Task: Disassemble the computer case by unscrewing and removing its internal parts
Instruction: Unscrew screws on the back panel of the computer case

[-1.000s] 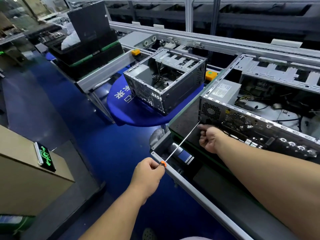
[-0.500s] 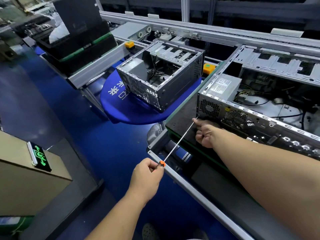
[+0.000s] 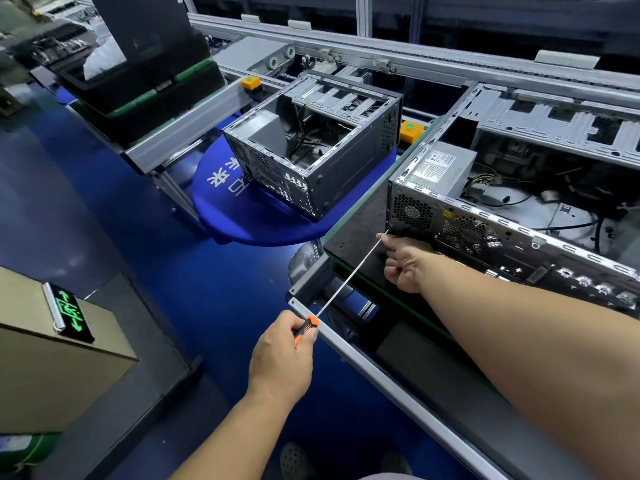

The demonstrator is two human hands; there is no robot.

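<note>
An open computer case [image 3: 485,220] lies on a dark mat [image 3: 356,230] at the right, its perforated rear panel facing me and a grey power supply [image 3: 440,168] inside its near left corner. My left hand [image 3: 280,355] grips the orange-and-black handle of a long screwdriver [image 3: 346,278]. The thin shaft runs up and right to the lower left corner of the rear panel. My right hand [image 3: 405,261] is at the tip, forefinger and thumb pinching the shaft, the other fingers curled.
A second open case [image 3: 311,147] stands on a round blue table [image 3: 242,220] to the left. An aluminium conveyor rail [image 3: 381,375] runs diagonally below my arms. A cardboard box [image 3: 52,368] with a green-lit sign [image 3: 71,311] sits at the lower left.
The screwdriver tip has come up against the rear panel's left corner, and my right hand has stayed at the tip. My left hand keeps its hold on the handle.
</note>
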